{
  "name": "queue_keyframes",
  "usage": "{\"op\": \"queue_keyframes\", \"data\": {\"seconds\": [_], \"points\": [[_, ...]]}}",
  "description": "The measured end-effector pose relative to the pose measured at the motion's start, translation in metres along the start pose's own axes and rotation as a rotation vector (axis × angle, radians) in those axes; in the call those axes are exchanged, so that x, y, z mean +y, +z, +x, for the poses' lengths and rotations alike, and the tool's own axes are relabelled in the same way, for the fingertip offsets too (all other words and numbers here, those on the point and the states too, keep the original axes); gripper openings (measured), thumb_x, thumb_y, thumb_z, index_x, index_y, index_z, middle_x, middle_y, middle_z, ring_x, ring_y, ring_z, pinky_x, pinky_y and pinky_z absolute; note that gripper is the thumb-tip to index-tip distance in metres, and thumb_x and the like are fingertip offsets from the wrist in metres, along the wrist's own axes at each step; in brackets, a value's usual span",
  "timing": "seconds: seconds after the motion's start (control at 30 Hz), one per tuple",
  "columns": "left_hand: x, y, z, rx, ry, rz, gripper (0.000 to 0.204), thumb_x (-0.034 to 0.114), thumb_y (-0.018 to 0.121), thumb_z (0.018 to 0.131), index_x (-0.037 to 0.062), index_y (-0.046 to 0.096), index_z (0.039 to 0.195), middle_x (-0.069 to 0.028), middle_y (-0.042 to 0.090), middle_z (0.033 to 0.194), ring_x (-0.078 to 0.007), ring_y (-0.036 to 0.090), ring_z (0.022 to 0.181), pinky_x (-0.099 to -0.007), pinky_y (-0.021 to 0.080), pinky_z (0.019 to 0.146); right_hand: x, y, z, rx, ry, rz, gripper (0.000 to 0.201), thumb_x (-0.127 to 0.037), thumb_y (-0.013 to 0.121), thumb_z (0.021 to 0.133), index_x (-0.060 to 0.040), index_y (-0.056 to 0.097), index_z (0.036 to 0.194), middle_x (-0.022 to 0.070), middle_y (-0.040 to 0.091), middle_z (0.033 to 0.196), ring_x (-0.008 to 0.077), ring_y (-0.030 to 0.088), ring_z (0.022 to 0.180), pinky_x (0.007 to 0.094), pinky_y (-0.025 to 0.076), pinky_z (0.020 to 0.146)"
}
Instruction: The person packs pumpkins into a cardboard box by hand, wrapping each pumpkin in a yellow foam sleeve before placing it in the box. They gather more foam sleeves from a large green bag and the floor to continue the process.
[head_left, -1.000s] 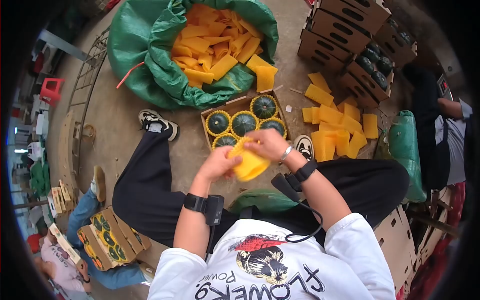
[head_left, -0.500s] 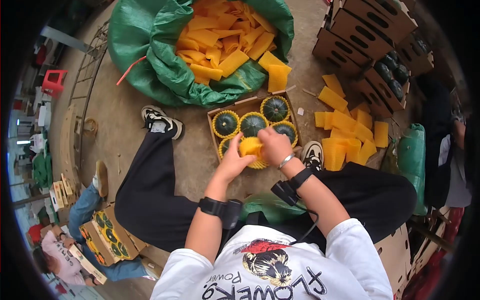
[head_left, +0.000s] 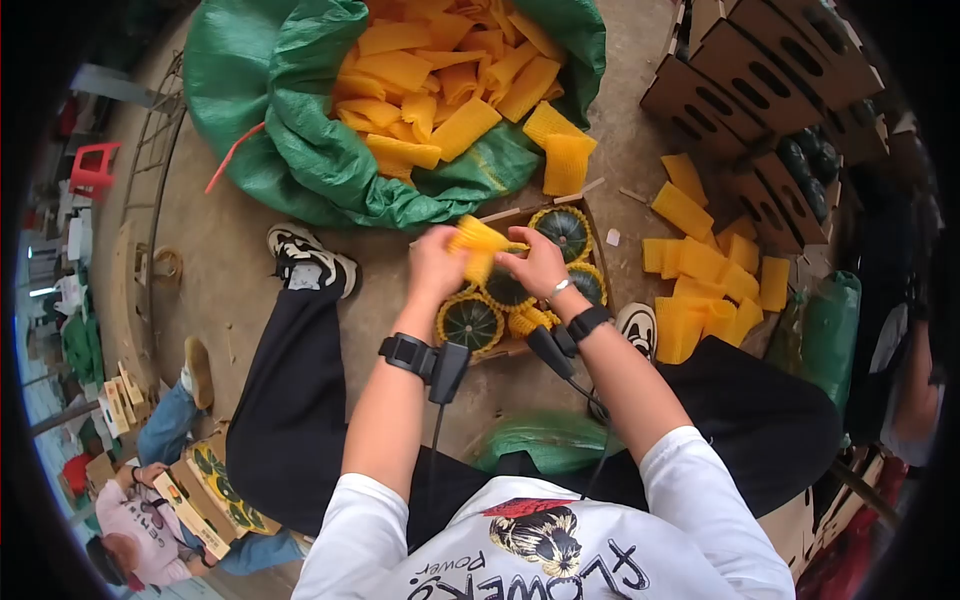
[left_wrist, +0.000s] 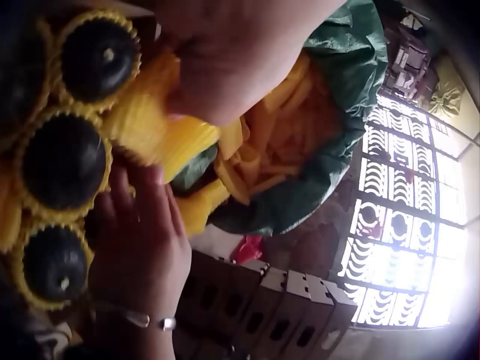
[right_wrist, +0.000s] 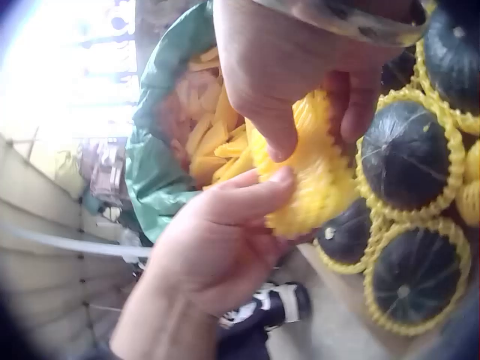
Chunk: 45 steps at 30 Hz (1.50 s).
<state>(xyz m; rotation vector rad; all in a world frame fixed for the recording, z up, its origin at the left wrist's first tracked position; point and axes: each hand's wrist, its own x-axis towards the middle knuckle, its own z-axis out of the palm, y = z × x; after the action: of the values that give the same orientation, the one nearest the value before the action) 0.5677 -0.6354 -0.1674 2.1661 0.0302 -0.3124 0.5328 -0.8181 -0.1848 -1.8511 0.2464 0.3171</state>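
Both hands hold a yellow foam net sleeve (head_left: 478, 240) over the far left part of an open cardboard box (head_left: 600, 225). The left hand (head_left: 437, 265) pinches its left side, thumb on top in the right wrist view. From the other side my right hand (head_left: 538, 265) grips the sleeve, its thumb and fingers around it. Beneath are dark green pumpkins (head_left: 470, 322), each in a frilled yellow net; one pumpkin (right_wrist: 345, 232) is partly hidden by the sleeve. In the box's near row sits another yellow net piece (head_left: 530, 320).
A large green sack (head_left: 240, 90) full of yellow sleeves stands beyond the box. More loose sleeves (head_left: 700, 290) lie on the floor to the right, below stacked cartons (head_left: 770, 80). Shoes (head_left: 310, 260) flank the box. Another person (head_left: 150, 530) handles a carton at lower left.
Both hands have moved from the box's near row to its far left part, with a yellow sleeve between them. The near left pumpkin has come into view.
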Motion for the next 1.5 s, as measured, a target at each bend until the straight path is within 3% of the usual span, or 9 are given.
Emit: {"op": "queue_keyframes", "data": {"seconds": [0.13,0.4,0.5,0.57,0.67,0.8,1.1,1.27,1.5], "points": [[-0.003,0.009,0.018,0.245,0.208,0.181,0.027,0.007,0.066,0.067,0.0036,0.062,0.093,-0.0141,0.062,0.097,-0.0318,0.057,0.094,-0.0395,0.046,0.084,-0.002,0.013,0.008,-0.148,0.000,-0.801,0.060,-0.040,0.062,0.081,-0.0043,0.046,0.126,0.0151,0.046,0.125,0.0309,0.051,0.110,0.0392,0.046,0.089],[0.001,0.058,0.042,0.101,0.553,0.584,0.012,0.011,0.063,0.068,0.0095,0.056,0.078,-0.0084,0.059,0.076,-0.0307,0.061,0.069,-0.0408,0.049,0.058,0.005,0.009,-0.013,-0.080,-0.163,-0.840,0.042,-0.032,0.062,0.081,-0.0068,0.055,0.113,0.0140,0.049,0.114,0.0304,0.051,0.104,0.0381,0.049,0.082],[-0.006,0.077,0.044,-0.161,0.304,0.891,0.011,0.012,0.063,0.070,0.0093,0.059,0.080,-0.0112,0.064,0.083,-0.0287,0.064,0.078,-0.0401,0.051,0.065,0.008,0.007,-0.034,0.021,-0.346,-0.775,0.030,-0.023,0.060,0.080,-0.0040,0.058,0.103,0.0153,0.056,0.105,0.0313,0.057,0.094,0.0387,0.052,0.073],[-0.001,0.071,0.047,-0.297,0.209,0.899,0.020,0.009,0.062,0.072,0.0061,0.064,0.092,-0.0147,0.066,0.090,-0.0292,0.064,0.085,-0.0397,0.052,0.071,0.001,0.005,-0.059,-0.278,-0.071,-0.859,0.022,-0.015,0.056,0.080,-0.0022,0.058,0.098,0.0163,0.062,0.086,0.0323,0.063,0.076,0.0391,0.053,0.063],[0.002,0.050,0.037,-0.313,0.162,0.465,0.036,0.005,0.061,0.076,0.0019,0.060,0.112,-0.0170,0.066,0.092,-0.0323,0.064,0.084,-0.0382,0.051,0.076,0.044,0.018,-0.061,-0.223,-0.103,-0.978,0.016,-0.012,0.054,0.080,-0.0016,0.057,0.092,0.0164,0.062,0.071,0.0330,0.064,0.063,0.0393,0.053,0.057],[-0.005,0.027,-0.006,0.013,0.001,0.037,0.032,0.004,0.059,0.080,0.0038,0.059,0.111,-0.0131,0.066,0.090,-0.0256,0.065,0.083,-0.0343,0.051,0.075,0.034,0.023,-0.073,-0.130,0.043,-0.856,0.011,-0.009,0.053,0.080,-0.0019,0.053,0.087,0.0184,0.062,0.079,0.0324,0.064,0.071,0.0392,0.053,0.060],[-0.025,0.040,-0.085,0.008,-0.057,0.203,0.025,0.002,0.056,0.080,0.0047,0.063,0.104,-0.0158,0.063,0.101,-0.0315,0.060,0.095,-0.0373,0.048,0.082,0.039,0.005,-0.080,-0.384,-0.218,-0.955,0.021,-0.014,0.057,0.078,-0.0027,0.057,0.096,0.0167,0.060,0.096,0.0323,0.063,0.084,0.0404,0.052,0.074],[-0.022,0.056,-0.105,-0.099,0.060,0.257,0.020,0.006,0.053,0.081,0.0039,0.067,0.094,-0.0197,0.065,0.092,-0.0335,0.062,0.089,-0.0389,0.049,0.077,0.030,0.021,-0.079,-0.182,0.154,-0.777,0.028,-0.024,0.064,0.076,-0.0035,0.063,0.096,0.0189,0.063,0.100,0.0329,0.063,0.090,0.0396,0.051,0.077],[-0.037,0.081,-0.097,-0.314,-0.079,0.149,0.040,0.020,0.059,0.078,0.0058,0.059,0.115,-0.0169,0.064,0.106,-0.0312,0.061,0.099,-0.0363,0.048,0.082,0.052,0.019,-0.074,-0.547,-0.323,-0.997,0.020,-0.026,0.056,0.080,-0.0148,0.070,0.086,0.0096,0.067,0.094,0.0262,0.065,0.087,0.0412,0.052,0.070]]}}
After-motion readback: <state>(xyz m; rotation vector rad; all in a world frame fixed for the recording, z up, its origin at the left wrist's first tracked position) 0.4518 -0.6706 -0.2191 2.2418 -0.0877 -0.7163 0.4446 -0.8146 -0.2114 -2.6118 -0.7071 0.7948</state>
